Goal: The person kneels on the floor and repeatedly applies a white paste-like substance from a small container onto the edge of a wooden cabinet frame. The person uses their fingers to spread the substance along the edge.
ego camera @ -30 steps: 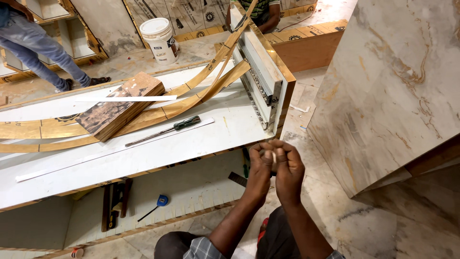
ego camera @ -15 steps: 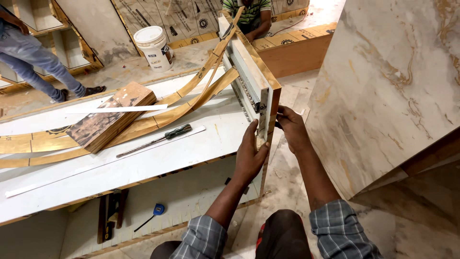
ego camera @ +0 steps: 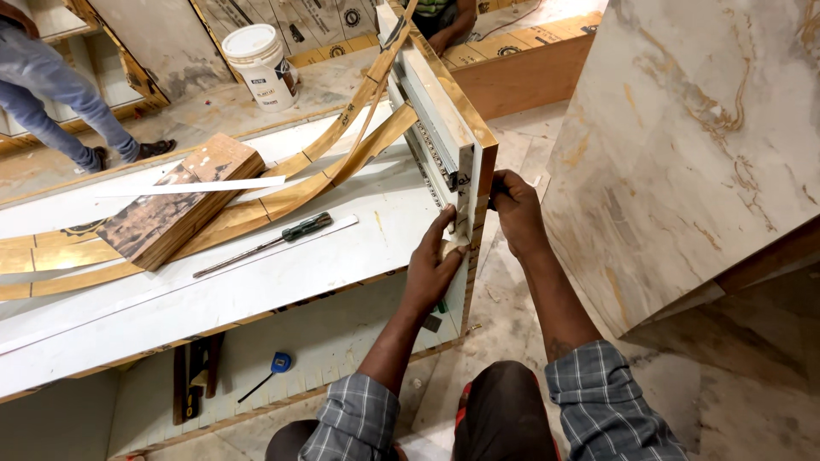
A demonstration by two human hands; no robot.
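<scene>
A white laminated cabinet panel (ego camera: pixel 256 273) lies flat in front of me, with an upright plywood side board (ego camera: pixel 471 128) at its right end. My left hand (ego camera: pixel 436 260) presses a narrow white laminate strip (ego camera: pixel 465 192) against the front edge of that board, fingers up along it. On the board's outer face rests my right hand (ego camera: pixel 512 209), fingers curled around the edge near the strip. A metal drawer slide (ego camera: pixel 431 145) runs along the board's inner face.
A green-handled screwdriver (ego camera: pixel 265 243), a plywood block (ego camera: pixel 175 209) and curved wood strips (ego camera: pixel 342 141) lie on the panel. A white bucket (ego camera: pixel 260 64) stands behind. A marbled slab (ego camera: pixel 683 145) leans at right. One person stands at far left (ego camera: pixel 51 102), another sits at the back (ego camera: pixel 448 17).
My hands left my lap, where they were together, and rose to the upright board's front edge. They now hold the white strip there.
</scene>
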